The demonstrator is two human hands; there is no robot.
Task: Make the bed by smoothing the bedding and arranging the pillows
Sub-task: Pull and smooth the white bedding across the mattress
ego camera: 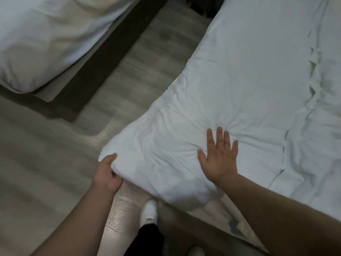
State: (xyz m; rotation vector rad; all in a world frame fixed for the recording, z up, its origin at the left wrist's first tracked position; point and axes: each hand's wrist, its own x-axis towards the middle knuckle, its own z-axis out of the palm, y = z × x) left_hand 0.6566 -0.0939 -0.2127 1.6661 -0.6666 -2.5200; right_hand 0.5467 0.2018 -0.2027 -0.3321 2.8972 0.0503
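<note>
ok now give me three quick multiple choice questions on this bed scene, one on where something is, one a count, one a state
1. Where does the left hand grip the duvet?
A its near corner
B its middle
C its far edge

2. How many beds show?
A one
B two
C three

3. How does the right hand lie?
A curled in a fist
B pinching a fold
C flat on the duvet, fingers spread

Answers:
1 A: its fingers curl round the corner nearest the person.
2 B: a second bed stands at upper left.
3 C: the palm rests flat on the wrinkled cover.
</note>
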